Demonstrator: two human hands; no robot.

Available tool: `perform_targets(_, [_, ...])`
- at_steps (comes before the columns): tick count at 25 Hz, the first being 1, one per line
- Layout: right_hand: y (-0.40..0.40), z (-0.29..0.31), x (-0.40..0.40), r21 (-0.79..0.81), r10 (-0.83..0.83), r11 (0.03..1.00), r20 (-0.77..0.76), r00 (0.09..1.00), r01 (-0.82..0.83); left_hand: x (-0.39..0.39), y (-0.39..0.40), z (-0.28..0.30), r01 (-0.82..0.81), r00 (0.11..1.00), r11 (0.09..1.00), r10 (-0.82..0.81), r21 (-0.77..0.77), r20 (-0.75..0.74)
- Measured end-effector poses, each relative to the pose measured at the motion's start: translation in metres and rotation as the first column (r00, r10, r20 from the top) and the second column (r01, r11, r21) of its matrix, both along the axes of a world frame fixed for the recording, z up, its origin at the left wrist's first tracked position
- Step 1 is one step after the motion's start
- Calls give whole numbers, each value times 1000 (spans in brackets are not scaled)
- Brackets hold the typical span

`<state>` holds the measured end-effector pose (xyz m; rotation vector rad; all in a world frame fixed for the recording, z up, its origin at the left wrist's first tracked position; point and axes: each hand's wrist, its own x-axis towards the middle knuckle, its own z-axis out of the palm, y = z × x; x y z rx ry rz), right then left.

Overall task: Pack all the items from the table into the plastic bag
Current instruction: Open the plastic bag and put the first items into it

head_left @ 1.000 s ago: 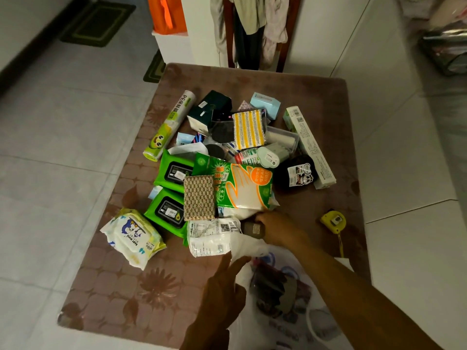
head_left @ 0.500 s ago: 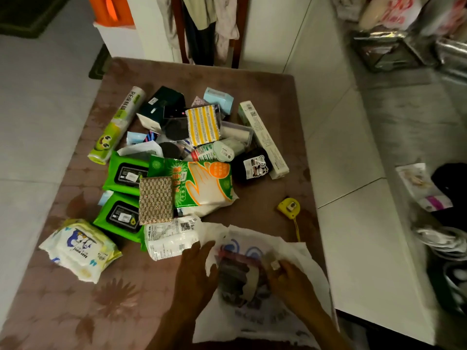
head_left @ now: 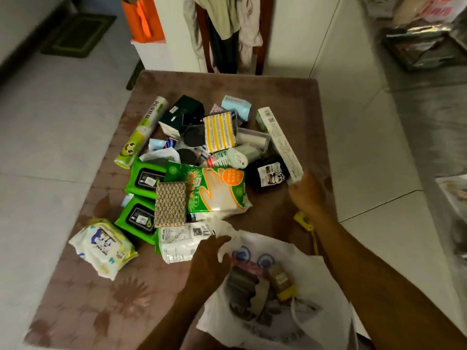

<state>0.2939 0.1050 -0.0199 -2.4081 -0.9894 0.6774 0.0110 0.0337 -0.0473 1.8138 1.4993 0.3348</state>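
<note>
A white plastic bag (head_left: 316, 269) lies open at the table's near edge with several dark items inside. My left hand (head_left: 209, 256) grips the bag's left rim. My right hand (head_left: 305, 193) reaches past a yellow tape measure (head_left: 302, 219), and its fingertips touch the near end of a long white box (head_left: 278, 137). The pile behind holds a green glove pack (head_left: 217, 188), a woven sponge (head_left: 170, 203), two green wipe packs (head_left: 146, 178), a white packet (head_left: 179, 238), a black panda pack (head_left: 267, 171), a green roll (head_left: 141, 132) and baby wipes (head_left: 103, 246).
The brown patterned table (head_left: 101, 299) has tiled floor on its left and right. A chair draped with clothes (head_left: 227, 34) stands behind its far edge, beside an orange bag (head_left: 141, 18). A cluttered grey counter (head_left: 429, 72) runs along the right.
My right hand put a small item into the bag, then left it and moved up and right to the long white box. My left hand now grips the bag's rim.
</note>
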Motion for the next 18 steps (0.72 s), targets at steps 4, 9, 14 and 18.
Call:
perform_targets(4, [47,-59,30,-156,-75,986,-82,994,61,-6,0,0,-37,999,996,37,77,4])
perform_targets(9, [11,-23,18,220,-211,945,-155,965,242,-11,-5,6,-81,996,989,84,122,-15])
perform_targets(14, [-97,98,2,718,-112,541,-454,884,437,-7,-3,20,-151,987,974,141,167,74])
perform_targets(18, [-152,172,-11,828,134,455,-427,894,327,-5,1,18,14,993,993,-28,118,115])
